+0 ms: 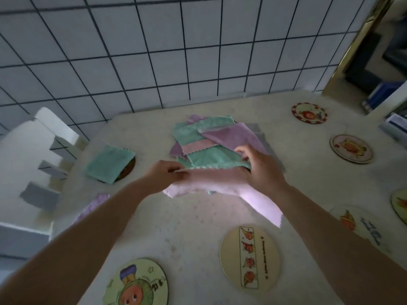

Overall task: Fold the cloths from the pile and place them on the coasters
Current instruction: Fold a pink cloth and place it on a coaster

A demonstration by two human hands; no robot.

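A pile of green, purple and pink cloths (211,137) lies at the back middle of the table. Just in front of it, a pale pink cloth (220,183) is stretched between both hands above the tabletop, one corner hanging toward the near right. My left hand (165,175) pinches its left edge and my right hand (262,168) grips its right side next to the pile. A folded green cloth (109,162) rests on a dark coaster (130,167) at the left. A folded purple cloth (92,208) lies partly hidden behind my left forearm.
Round picture coasters lie bare on the table: two at the front (136,282) (250,257), several along the right side (309,113) (351,149). A white tiled wall stands behind the table. A white chair (33,150) is at the left edge.
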